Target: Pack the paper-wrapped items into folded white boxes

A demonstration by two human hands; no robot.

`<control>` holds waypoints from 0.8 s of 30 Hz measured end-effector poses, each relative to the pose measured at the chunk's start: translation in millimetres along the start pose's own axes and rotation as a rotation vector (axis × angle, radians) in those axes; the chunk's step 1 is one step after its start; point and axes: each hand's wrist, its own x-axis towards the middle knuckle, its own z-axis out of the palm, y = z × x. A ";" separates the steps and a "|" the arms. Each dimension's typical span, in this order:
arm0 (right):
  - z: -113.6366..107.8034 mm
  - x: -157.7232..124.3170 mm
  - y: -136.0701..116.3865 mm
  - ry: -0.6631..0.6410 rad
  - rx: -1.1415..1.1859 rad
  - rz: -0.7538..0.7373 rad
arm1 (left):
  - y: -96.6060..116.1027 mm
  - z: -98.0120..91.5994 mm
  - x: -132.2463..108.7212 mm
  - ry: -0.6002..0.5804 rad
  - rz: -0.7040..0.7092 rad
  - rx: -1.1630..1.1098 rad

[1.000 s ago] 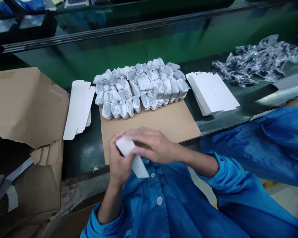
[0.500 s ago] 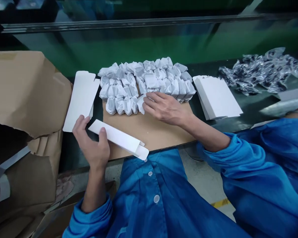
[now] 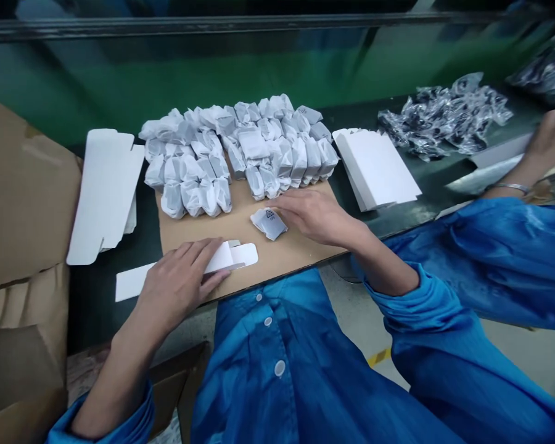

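Note:
My left hand (image 3: 185, 274) is wrapped around a long white carton (image 3: 134, 282), close to its end with the flaps unfolded. The carton lies low over the front left of a brown cardboard sheet (image 3: 305, 250). In my right hand (image 3: 314, 216) is a small packet in white wrapping (image 3: 269, 223) with a dark printed mark. My fingers lie along its far and right side; the thumb is mostly hidden. Behind both hands, several more wrapped packets (image 3: 254, 145) are piled in rows, with a gap in the front row.
Flat white cartons (image 3: 104, 197) lie at left beside a large torn cardboard box (image 3: 23, 203). More white cartons (image 3: 382, 166) are stacked at right. Beyond them lie clear plastic-bagged items (image 3: 448, 117). Another person's hand (image 3: 552, 139) reaches in at the far right.
My right hand has drawn one wrapped packet out of the pile toward me. My left hand has shifted its hold to the carton's flap end, and the carton has turned. The view has swung right.

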 end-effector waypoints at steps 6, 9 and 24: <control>0.6 -2.0 0.2 -0.132 -0.169 -0.353 | 1.7 3.1 -0.2 -0.122 0.141 -0.107; 3.4 -5.5 2.5 -0.153 -0.154 -0.216 | 1.0 3.5 -4.0 -0.113 0.136 -0.174; 22.8 -20.9 -48.3 -0.132 0.273 -0.093 | 13.0 2.4 0.1 0.006 0.163 -0.277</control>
